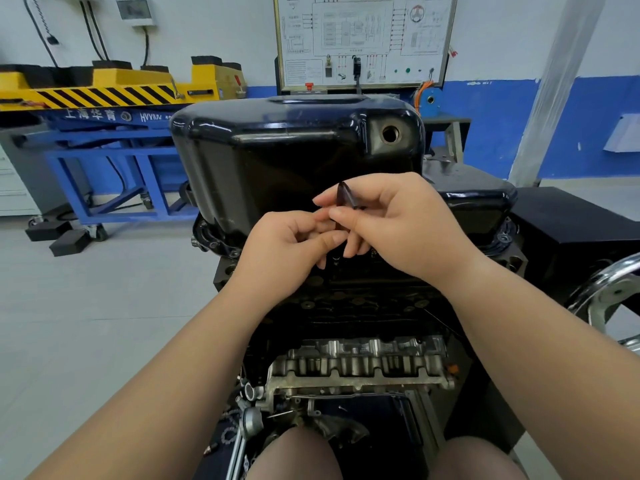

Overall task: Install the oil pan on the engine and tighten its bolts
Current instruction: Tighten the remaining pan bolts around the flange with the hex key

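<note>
Since the oil pan [277, 150] already sits just beyond both hands, the right hand [391, 220] pinches a dark bolt [344, 195], likely to start it; the left hand [291, 244] touches it, grip unclear.

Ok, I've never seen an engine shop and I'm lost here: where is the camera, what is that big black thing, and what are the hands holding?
The camera sits on the person's head and looks forward and down, so both bare arms are theirs. The glossy black tub is the oil pan, resting on the engine, which seems to be turned bottom up. The right hand pinches a small dark piece in front of the pan. It is too small to name, perhaps a bolt. The left hand, fingers curled, meets it from below, but whether it grips too is unclear. Behind stand a yellow and blue lift and a wiring board.
</note>
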